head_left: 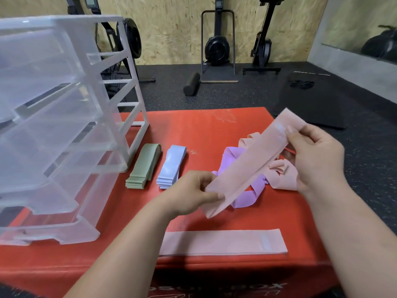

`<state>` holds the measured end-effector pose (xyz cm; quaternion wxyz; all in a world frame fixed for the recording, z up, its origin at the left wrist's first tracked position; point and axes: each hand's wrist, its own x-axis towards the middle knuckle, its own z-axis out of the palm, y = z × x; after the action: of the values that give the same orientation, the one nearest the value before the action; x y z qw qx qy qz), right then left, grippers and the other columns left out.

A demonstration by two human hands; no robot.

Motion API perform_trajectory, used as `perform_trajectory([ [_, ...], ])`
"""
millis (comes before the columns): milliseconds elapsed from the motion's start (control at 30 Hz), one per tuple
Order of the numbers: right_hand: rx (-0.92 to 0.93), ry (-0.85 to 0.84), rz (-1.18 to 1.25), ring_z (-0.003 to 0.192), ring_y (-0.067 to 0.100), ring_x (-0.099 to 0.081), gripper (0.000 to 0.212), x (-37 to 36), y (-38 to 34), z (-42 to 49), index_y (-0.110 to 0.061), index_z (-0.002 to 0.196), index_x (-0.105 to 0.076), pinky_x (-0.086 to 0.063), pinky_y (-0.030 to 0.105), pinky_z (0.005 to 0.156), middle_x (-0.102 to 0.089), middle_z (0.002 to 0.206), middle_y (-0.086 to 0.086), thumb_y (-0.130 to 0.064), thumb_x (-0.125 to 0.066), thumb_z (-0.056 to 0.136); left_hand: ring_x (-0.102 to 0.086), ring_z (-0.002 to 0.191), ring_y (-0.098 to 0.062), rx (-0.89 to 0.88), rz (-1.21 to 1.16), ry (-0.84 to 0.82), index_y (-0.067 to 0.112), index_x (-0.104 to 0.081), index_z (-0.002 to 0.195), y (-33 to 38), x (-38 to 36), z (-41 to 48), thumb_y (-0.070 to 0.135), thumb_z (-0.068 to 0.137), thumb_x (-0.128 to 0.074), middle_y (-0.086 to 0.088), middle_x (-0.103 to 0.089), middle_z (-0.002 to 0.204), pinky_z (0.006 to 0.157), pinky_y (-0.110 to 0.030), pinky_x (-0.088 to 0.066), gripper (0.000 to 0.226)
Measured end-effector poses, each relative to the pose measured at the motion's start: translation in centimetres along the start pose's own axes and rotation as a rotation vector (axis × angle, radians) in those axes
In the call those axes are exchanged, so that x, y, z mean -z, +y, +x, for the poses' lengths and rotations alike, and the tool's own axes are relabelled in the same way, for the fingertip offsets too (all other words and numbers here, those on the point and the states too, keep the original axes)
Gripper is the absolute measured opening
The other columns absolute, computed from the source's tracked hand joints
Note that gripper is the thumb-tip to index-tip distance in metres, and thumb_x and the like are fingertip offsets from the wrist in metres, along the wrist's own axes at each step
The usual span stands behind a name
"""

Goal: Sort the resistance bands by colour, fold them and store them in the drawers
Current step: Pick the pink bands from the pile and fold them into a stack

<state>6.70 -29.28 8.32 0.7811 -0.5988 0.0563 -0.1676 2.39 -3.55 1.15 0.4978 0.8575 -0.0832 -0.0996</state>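
I hold a flat peach resistance band stretched slantwise in the air between both hands. My left hand pinches its lower end, my right hand its upper end. Beneath it lies a loose heap of purple bands and peach bands. One flattened peach band lies near the front edge. A folded green stack and a folded light-blue stack sit side by side by the clear plastic drawer unit, whose drawers are pulled out.
Everything rests on a red padded box. Beyond it is black rubber gym floor with a foam roller, rowing machines against a wooden wall and a black mat at the right.
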Motion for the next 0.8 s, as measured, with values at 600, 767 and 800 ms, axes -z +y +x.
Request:
perform_trajectory([
  [600, -0.251, -0.199, -0.370, 0.077, 0.026, -0.071, 0.053, 9.3, 2.7, 1.4, -0.028, 0.123, -0.069, -0.064, 0.030, 0.069, -0.076, 0.099, 0.012, 0.013, -0.067, 0.089, -0.066, 0.079, -0.018, 0.028, -0.225, 0.305, 0.023, -0.071, 0.102, -1.6, 2.6, -1.6, -0.001, 0.089, -0.079, -0.001, -0.069, 0.084, 0.081, -0.034, -0.056, 0.029],
  [767, -0.218, -0.254, -0.421, 0.079, 0.016, -0.063, 0.028, 10.0, 2.4, 0.1, -0.014, 0.104, -0.081, -0.065, 0.032, 0.072, -0.065, 0.088, 0.003, 0.007, -0.074, 0.087, -0.076, 0.089, -0.025, 0.063, -0.189, 0.345, 0.023, -0.083, 0.093, -1.6, 2.6, -2.6, 0.008, 0.091, -0.082, -0.004, -0.081, 0.092, 0.095, -0.043, -0.063, 0.015],
  [800, -0.214, -0.265, -0.419, 0.079, 0.015, -0.063, 0.024, 10.1, 2.3, -0.1, -0.013, 0.104, -0.081, -0.064, 0.033, 0.073, -0.064, 0.087, 0.004, 0.004, -0.076, 0.088, -0.074, 0.083, -0.021, 0.063, -0.203, 0.365, 0.021, -0.083, 0.092, -1.5, 2.5, -2.8, 0.011, 0.093, -0.082, -0.003, -0.080, 0.088, 0.093, -0.044, -0.064, 0.010],
])
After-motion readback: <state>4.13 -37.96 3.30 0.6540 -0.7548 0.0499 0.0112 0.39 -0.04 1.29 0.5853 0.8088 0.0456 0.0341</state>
